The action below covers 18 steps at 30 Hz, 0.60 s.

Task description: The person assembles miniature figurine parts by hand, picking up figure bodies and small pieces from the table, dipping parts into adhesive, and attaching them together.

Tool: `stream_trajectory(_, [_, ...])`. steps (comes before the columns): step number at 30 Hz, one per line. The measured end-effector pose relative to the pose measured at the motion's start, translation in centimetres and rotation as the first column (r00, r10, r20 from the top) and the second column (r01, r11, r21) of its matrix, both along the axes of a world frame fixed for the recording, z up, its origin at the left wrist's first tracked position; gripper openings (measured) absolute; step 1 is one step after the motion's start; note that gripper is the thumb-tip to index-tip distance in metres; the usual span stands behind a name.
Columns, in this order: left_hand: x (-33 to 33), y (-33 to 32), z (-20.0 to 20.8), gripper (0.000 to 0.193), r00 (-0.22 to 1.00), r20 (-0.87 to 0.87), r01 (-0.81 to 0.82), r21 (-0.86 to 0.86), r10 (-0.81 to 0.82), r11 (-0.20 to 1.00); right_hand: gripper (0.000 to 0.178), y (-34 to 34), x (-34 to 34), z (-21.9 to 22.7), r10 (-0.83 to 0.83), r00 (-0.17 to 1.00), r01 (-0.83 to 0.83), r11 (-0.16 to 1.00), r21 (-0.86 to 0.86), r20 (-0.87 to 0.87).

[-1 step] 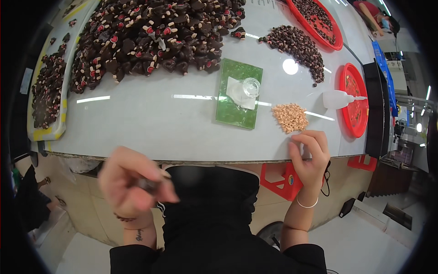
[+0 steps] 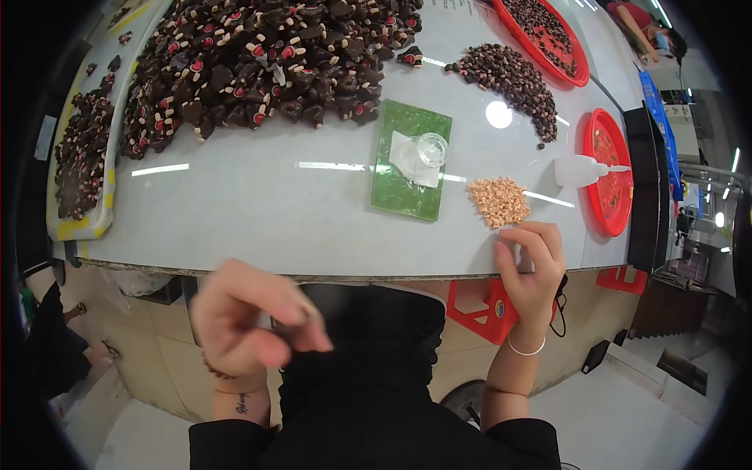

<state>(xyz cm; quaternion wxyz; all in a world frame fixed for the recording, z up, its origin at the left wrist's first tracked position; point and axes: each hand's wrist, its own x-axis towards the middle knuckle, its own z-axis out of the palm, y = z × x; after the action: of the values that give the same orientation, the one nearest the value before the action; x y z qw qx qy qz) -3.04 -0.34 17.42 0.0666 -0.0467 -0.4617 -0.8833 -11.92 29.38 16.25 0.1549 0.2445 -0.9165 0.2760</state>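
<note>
In front of the table's near edge, my left hand [image 2: 247, 317] is raised and smeared by motion. Its fingers are closed on a small dark piece [image 2: 288, 332], too blurred to name. My right hand [image 2: 533, 262] rests at the table edge, beside a little pile of tan pieces [image 2: 499, 202]. Its thumb and curled fingers stand apart, and nothing shows between them. Left of that pile lies a green mat [image 2: 407, 205] bearing a white tissue [image 2: 404, 155] and a small clear round dish [image 2: 432, 149].
A large heap of dark brown pieces with tan and red parts [image 2: 266, 70] covers the far left. Small dark beads [image 2: 509, 78] lie at the far right, by red trays [image 2: 580, 72] [image 2: 595, 223]. A white squeeze bottle [image 2: 576, 171] lies at right. A person [image 2: 638, 27] sits beyond.
My left hand has shifted slightly to the right, and the small dark piece in it has turned or moved along. My right hand has hardly moved.
</note>
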Motion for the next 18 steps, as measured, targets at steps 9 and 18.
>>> stream_trajectory(9, [-1.0, 4.0, -2.3, 0.017, 0.898, -0.074, 0.439, 0.118, -0.433, 0.891, 0.015, -1.3, -0.6, -0.2, -0.058, 0.997, 0.057, 0.998, 0.009, 0.06])
stream_trajectory(18, [-2.4, 5.1, -0.9, 0.007, 0.927, 0.085, 0.374, -0.304, -0.366, 0.876, 0.019, -3.0, 1.7, 2.6, 0.133, 0.989, -0.138, 0.988, -0.071, -0.064])
